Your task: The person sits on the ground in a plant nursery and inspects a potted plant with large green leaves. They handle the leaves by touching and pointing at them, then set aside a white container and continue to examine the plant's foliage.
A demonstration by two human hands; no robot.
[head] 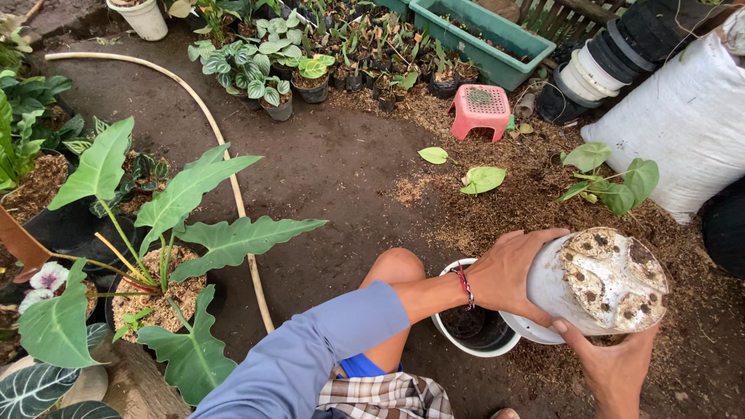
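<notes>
Head view, looking down at a person crouched on dark bare ground. Left hand (508, 271) was spread wide over the side of a white plastic pot (601, 283), palm and fingers wrapped against its wall; a red cord bracelet (466, 283) sat on that wrist, blue sleeve (310, 357) above it. Right hand (613, 365) came in from below, fingers curled up under the pot's lower side, gripping it. The pot was tipped on its side, held off the ground between both hands, its drainage-holed base (613, 275) turned toward the camera and caked with soil. Its mouth pointed down-left, just over a second white pot (475, 326) standing upright on the ground beside the person's knee (396, 268); whether the two rims touched could not be told. Brown husk mulch (528, 194) covered the ground to the right, with a small uprooted plant (609, 178) lying on it. A pink stool (481, 110) stood farther back, a large white sack (683, 124) at right, and a big-leaved potted plant (167, 233) at left.
</notes>
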